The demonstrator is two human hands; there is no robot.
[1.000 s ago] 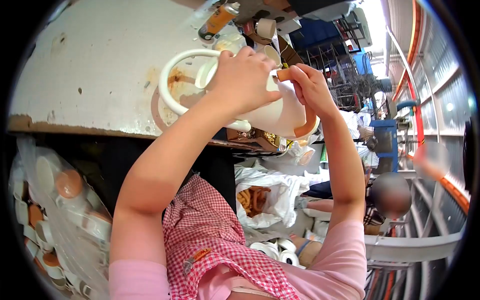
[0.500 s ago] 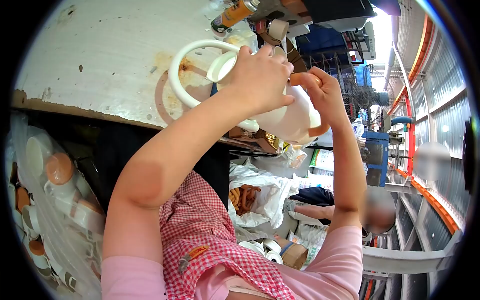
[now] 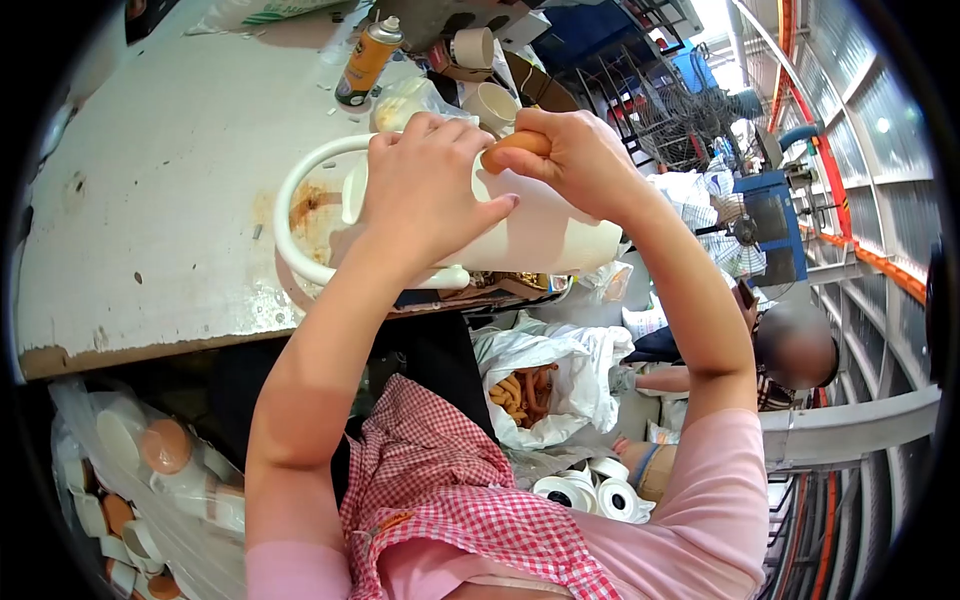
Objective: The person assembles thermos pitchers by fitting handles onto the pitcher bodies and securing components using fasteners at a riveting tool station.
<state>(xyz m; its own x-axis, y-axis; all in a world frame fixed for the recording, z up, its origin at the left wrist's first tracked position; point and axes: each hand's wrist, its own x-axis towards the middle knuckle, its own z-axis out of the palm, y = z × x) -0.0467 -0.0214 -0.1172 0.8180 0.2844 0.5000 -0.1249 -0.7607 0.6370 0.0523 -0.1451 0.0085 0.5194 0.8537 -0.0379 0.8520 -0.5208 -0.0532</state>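
A white plastic jug-like body (image 3: pixel 560 238) lies on its side at the table's edge. My left hand (image 3: pixel 430 185) is wrapped over its left end, thumb stretched along the side and fingers on the far side. In my right hand (image 3: pixel 580 165) is an orange-brown curved handle (image 3: pixel 518 150), pinched between thumb and fingers and held against the upper side of the body. Where the two meet is partly hidden by my fingers. A thick white ring-shaped tube (image 3: pixel 286 225) surrounds the left end of the body on the table.
The pale worktable (image 3: pixel 150 200) bears an orange spray can (image 3: pixel 370 60) and tape rolls (image 3: pixel 473 48). Below, a white bag (image 3: pixel 590 375) holds orange-brown handles (image 3: pixel 525 392). A clear bag of white containers (image 3: pixel 190 480) stands lower left. Another person (image 3: pixel 770 360) sits at right.
The view has swung, so the table shows lower and more to the left part of the frame. My right hand and the handle have come closer to my left hand, along the jug.
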